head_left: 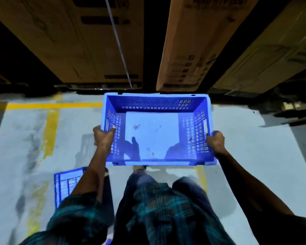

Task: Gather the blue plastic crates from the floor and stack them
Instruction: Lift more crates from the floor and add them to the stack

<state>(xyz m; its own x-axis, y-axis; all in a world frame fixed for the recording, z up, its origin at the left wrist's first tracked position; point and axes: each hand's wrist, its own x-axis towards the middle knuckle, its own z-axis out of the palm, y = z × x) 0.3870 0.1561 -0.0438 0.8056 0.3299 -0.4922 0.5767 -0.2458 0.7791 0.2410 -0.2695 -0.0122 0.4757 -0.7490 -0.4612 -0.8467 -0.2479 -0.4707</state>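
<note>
The person holds a blue crate (157,129) up off the floor (254,147), open side toward them, level in front of their body; the left hand (103,137) is clamped over the crate's left wall, fingers hooked inside through the slotted side; the right hand (215,141) is closed round the crate's right rim, just below the handle slot; both forearms reach forward from plaid sleeves (74,214). The crate is empty but for a few small brown specks on its pale bottom; its walls are perforated with rows of slits. Below and left of the held crate, a second blue crate (65,186) sits on the floor, partly hidden by the left arm. Left of the held crate, yellow lines (51,121) are painted on the grey floor; beyond the crate's far edge stand tall cardboard boxes (193,46), with dark gaps between them.
</note>
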